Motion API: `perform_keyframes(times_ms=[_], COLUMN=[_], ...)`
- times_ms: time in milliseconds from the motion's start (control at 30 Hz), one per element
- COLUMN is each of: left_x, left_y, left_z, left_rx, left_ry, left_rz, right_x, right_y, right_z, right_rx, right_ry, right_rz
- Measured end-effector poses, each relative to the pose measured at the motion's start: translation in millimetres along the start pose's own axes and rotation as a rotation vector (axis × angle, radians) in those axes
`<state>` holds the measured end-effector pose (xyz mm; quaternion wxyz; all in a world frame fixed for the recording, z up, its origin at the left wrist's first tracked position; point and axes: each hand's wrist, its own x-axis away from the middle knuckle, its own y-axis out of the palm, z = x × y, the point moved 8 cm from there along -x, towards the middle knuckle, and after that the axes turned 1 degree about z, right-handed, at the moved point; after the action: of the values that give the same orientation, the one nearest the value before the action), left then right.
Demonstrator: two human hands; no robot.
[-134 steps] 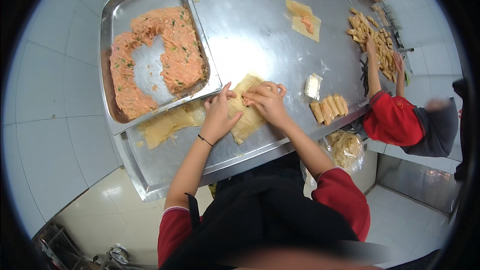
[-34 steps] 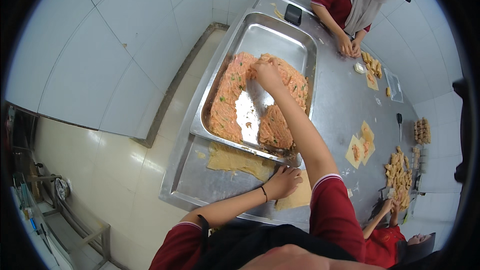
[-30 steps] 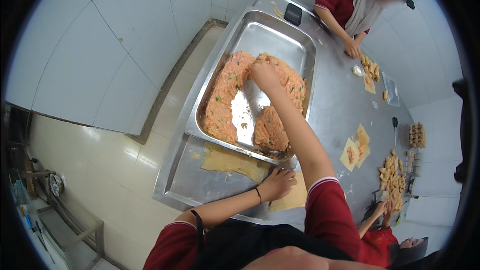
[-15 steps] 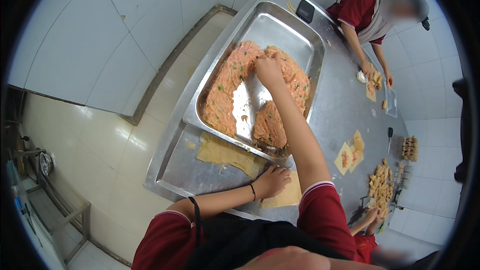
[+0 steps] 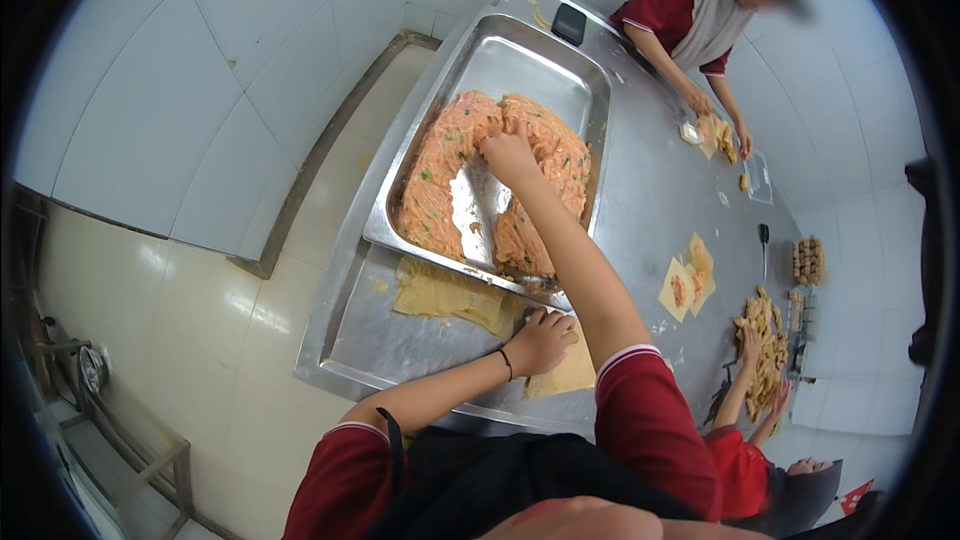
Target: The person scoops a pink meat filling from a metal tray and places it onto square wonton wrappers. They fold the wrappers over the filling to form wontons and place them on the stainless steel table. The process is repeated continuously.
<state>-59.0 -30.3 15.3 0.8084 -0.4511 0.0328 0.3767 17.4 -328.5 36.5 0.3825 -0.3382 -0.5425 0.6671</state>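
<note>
My right hand (image 5: 511,158) reaches into a large steel tray (image 5: 545,52). Its fingers are curled against orange-pink minced filling flecked with green (image 5: 437,175), and the fingertips are partly hidden. Below the tray's near edge, my left hand (image 5: 541,344) rests with bent fingers beside pale yellow wrapper sheets (image 5: 563,372). What lies under those fingers, if anything, is hidden. A larger yellow sheet (image 5: 455,295) lies to its left, partly under the tray.
The tray stands on a steel table (image 5: 655,140). To the right lie wrappers with filling on them (image 5: 680,285), a heap of folded pieces (image 5: 765,345) and a dark-handled tool (image 5: 764,235). Two co-workers handle pieces at the far right and near right. A black box (image 5: 569,24) stands behind the tray.
My view has shifted slightly. My right hand stays at the filling, its fingers moved a little; my left hand keeps its place. The near-right co-worker's hands have spread apart over the heap.
</note>
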Motion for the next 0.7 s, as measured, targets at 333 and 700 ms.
perform_keyframes(times_ms=[333,700], left_x=[1,-6], left_y=[3,-13], left_z=[2,4], left_rx=[-0.021,0.068], left_ry=[-0.033,-0.119], left_rz=[-0.129,-0.188], right_x=[187,444], right_y=[-76,-40], right_z=[40,15], right_rx=[-1.053,-0.705], right_ry=[0.279,0.766], right_rz=[0.338,0.415])
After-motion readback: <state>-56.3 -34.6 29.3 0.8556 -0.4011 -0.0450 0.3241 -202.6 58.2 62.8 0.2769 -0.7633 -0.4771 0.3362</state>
